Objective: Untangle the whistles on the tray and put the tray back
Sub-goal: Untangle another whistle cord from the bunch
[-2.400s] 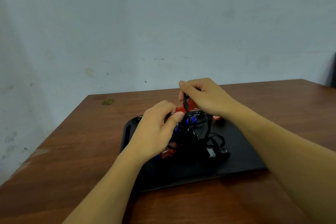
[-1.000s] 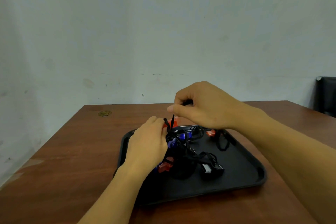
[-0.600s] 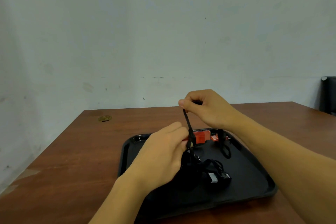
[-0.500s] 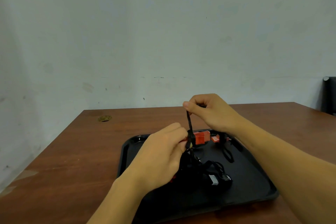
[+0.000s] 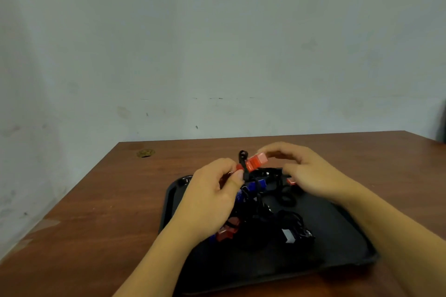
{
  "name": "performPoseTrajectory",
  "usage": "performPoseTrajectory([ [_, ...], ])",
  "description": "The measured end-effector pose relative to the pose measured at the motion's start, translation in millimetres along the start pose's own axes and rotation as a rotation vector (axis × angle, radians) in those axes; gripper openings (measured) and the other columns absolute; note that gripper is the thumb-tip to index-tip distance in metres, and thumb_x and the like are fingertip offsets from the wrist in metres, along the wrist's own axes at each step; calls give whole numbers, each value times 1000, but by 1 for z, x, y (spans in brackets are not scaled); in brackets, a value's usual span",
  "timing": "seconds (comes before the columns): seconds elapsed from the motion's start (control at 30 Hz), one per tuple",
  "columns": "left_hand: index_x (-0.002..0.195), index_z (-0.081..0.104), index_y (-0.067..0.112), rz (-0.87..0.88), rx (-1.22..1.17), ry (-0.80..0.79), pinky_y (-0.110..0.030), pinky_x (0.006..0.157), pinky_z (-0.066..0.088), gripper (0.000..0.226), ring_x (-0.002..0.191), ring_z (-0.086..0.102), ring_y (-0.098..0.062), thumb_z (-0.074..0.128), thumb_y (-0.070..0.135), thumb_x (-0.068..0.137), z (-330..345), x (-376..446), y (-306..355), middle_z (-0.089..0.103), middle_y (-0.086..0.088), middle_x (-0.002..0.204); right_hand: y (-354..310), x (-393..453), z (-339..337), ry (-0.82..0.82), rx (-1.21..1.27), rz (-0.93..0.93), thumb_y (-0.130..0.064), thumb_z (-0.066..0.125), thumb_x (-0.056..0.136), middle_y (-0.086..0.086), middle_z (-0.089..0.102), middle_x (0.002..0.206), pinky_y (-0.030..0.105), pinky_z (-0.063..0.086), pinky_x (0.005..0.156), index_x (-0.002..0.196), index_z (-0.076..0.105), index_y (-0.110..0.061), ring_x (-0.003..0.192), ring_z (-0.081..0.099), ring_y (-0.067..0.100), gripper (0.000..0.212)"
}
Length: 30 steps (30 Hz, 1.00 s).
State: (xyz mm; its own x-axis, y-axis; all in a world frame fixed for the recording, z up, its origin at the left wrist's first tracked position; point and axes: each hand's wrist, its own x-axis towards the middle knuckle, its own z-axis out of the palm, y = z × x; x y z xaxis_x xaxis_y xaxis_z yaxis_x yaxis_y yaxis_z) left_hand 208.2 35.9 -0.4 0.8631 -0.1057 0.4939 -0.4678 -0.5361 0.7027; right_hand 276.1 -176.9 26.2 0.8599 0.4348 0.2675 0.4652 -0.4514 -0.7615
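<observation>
Above the far end of the black tray [image 5: 337, 255], both hands work at one red whistle [image 5: 256, 162] lifted clear of the pile. The left hand [image 5: 212, 198] pinches the whistle's near end between thumb and forefinger, where a black cord [image 5: 242, 159] loops up and over. The right hand [image 5: 306, 173] has its fingers loosely curved around the far end; whether they actually touch it, I cannot tell. The whistle's long axis runs from left hand to right, tilted up toward the right. Below, the remaining whistles [image 5: 251, 185], red, blue and black, lie knotted in cords mid-tray. The tray sits on the wooden surface [image 5: 96, 212], toward its near edge. Freeing this whistle likely means slipping the cord loop off leftward.
</observation>
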Motion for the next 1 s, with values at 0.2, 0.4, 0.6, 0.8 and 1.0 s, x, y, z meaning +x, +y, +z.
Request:
performPoseTrajectory([
  [0.2,68,57,24,-32,-348,-89,-26,55,36,31,53,44,-14,52,36,96,0,1,1,57,-9,63,-21,2,16,-286,782,-41,-16,42,77,13,64,137,41,41,113,137,59,-11,131,57,27,62],
  [0.4,68,58,11,-131,-825,-181,-25,49,31,27,55,45,-16,54,25,91,-4,0,4,48,-9,66,-15,8,30,-240,892,17,-27,59,77,26,62,126,53,34,118,126,59,10,117,55,37,61],
  [0.6,72,54,10,-180,-1047,-269,-27,50,28,23,57,44,-14,51,20,92,-1,-3,10,44,-5,67,-25,8,37,-97,564,-81,-33,73,87,1,76,93,47,53,97,88,80,-27,94,69,18,9],
  [0.8,73,51,9,-146,-1016,-317,-30,51,23,21,54,42,-14,51,19,92,2,-5,16,41,-7,67,-39,12,37,39,287,-149,-8,44,106,-18,62,59,9,40,54,99,69,-6,54,53,-3,25],
  [1.0,71,57,16,-28,-692,-250,-30,50,28,28,52,37,-18,49,24,96,5,-7,17,50,-5,62,-36,17,38,62,9,-227,6,40,100,-33,56,60,7,39,57,98,61,-3,56,52,-8,24],
])
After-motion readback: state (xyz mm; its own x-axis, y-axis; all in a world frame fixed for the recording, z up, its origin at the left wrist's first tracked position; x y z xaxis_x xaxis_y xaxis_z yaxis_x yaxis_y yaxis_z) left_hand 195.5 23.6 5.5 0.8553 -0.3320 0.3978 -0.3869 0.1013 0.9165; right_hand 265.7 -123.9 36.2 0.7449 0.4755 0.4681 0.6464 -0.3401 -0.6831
